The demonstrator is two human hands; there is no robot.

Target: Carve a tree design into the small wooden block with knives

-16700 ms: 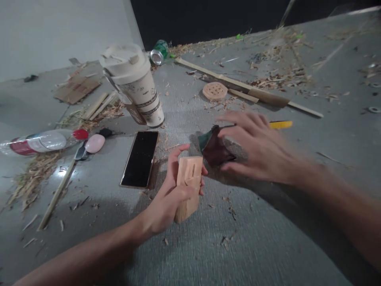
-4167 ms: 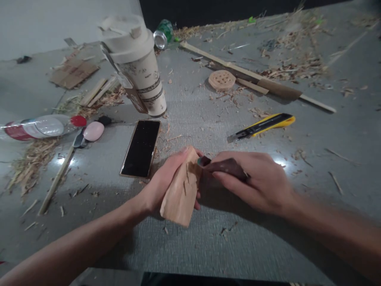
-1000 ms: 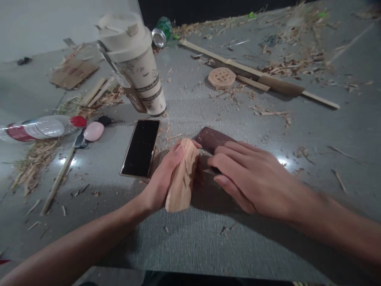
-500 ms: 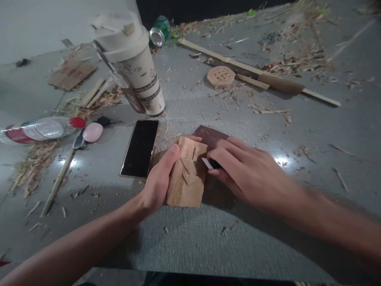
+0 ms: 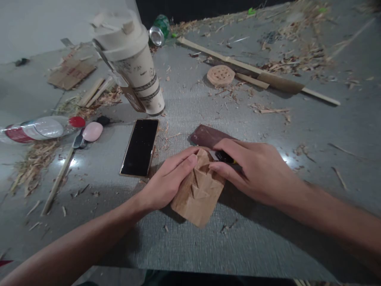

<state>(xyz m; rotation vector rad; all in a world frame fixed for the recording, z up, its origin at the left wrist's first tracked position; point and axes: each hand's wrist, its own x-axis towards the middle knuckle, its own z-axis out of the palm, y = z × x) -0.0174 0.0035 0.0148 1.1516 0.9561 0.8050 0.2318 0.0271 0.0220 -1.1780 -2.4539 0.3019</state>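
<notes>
A pale wooden block (image 5: 200,194) with carved notches lies flat on the grey surface. My left hand (image 5: 168,180) is closed on its left edge and holds it down. My right hand (image 5: 253,169) grips a utility knife (image 5: 225,156); a bit of its black and yellow body and pale blade shows under the fingers, at the block's upper right corner. A dark brown piece of sandpaper (image 5: 205,137) lies just behind both hands.
A black phone (image 5: 140,147) lies left of the block. Behind it stand a stack of lidded paper cups (image 5: 135,65), a plastic bottle (image 5: 41,128), a pink oval object (image 5: 92,131), a round wooden disc (image 5: 220,75), long sticks (image 5: 256,77), a green can (image 5: 158,30) and wood shavings.
The block has been turned from its edge to lie flat, carved face up. My right hand has let go of the sandpaper and now holds the knife at the block.
</notes>
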